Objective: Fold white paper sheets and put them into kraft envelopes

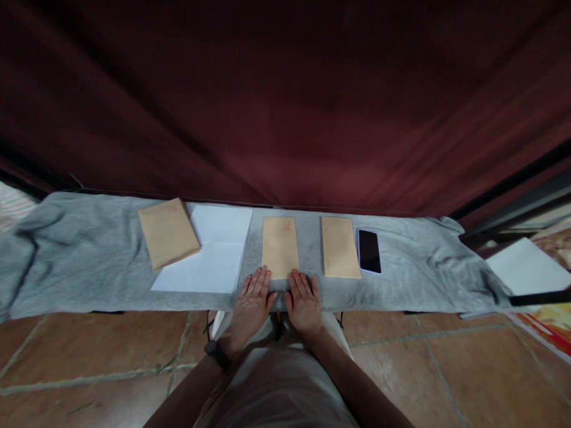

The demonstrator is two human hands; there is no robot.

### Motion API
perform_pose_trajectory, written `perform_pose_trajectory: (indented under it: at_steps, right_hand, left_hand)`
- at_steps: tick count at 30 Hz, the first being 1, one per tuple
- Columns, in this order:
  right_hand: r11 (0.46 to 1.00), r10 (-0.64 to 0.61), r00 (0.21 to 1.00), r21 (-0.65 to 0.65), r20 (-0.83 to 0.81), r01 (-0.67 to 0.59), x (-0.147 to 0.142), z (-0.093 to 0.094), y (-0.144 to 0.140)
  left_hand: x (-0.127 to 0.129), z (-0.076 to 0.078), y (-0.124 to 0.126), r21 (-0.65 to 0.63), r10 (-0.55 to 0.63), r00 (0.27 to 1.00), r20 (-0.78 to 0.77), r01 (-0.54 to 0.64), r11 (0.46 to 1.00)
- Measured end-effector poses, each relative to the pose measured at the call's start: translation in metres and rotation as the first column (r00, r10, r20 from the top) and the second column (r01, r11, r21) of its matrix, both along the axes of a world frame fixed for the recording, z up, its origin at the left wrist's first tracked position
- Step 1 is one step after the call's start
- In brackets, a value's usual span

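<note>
A brown paper envelope (280, 246) lies flat in front of me, with a small reddish print near its top right corner. My left hand (253, 300) rests flat, fingertips at the envelope's lower left corner. At the lower right corner lies my right hand (305, 302), its fingers stretched out too. Neither hand holds anything. To the right is another brown envelope or small stack of them (340, 247). On the left, a stack of brown envelopes (168, 233) sits turned at an angle, overlapping white paper sheets (213, 255).
The narrow table is covered with a grey cloth (405, 262). A smartphone (369, 251) lies right of the envelopes. Behind the table hangs a dark red curtain (288, 127). Dark bars (525, 185) and a white sheet (529, 266) are at the far right. Below is a tiled floor (402, 361).
</note>
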State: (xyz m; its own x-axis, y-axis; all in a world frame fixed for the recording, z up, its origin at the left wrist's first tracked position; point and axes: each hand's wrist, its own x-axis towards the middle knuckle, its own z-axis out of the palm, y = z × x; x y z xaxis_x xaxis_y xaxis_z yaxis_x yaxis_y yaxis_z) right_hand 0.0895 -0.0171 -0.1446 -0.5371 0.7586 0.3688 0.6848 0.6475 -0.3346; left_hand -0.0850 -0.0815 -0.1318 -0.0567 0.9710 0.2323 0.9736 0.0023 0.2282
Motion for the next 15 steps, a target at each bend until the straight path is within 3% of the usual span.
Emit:
perform_pose_trajectory:
  at_steps: [6,11,15]
  right_hand:
    - [1.000,-0.009,1.000,-0.005,0.028,0.009,0.002,0.000,0.000]
    - [1.000,-0.011,0.999,-0.009,0.040,0.011,0.002,0.001,-0.001]
    - [1.000,-0.002,0.999,-0.005,0.035,0.003,0.002,0.000,0.000]
  left_hand:
    - [-0.001,-0.002,0.013,-0.017,0.090,0.973,0.212,-0.089,0.996]
    - [-0.005,-0.001,0.034,-0.029,0.207,0.835,0.510,-0.224,0.974]
    - [-0.011,-0.008,0.047,-0.018,0.194,0.735,0.650,-0.240,0.971]
